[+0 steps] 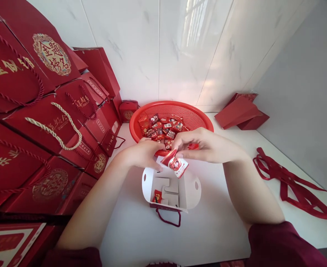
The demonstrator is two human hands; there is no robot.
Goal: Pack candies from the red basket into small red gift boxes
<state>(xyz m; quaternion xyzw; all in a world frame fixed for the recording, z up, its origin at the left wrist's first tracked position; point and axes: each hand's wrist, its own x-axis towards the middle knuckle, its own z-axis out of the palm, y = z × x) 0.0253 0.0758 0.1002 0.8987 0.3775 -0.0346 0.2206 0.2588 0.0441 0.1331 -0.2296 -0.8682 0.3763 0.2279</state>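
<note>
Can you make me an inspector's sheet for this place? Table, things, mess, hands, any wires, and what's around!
Surface: white table.
Things: open box, white inside, with a small red packet in it; red basket behind, holding many wrapped sweets.
Clutter: loose red ribbon at the right.
Left hand: near the box's far side; grip unclear.
Right hand: fingers closed on a red-and-white pouch above the box.
Cables: nothing seen.
Surroundings: red cartons stacked left, some with cord handles; tiled wall behind.
</note>
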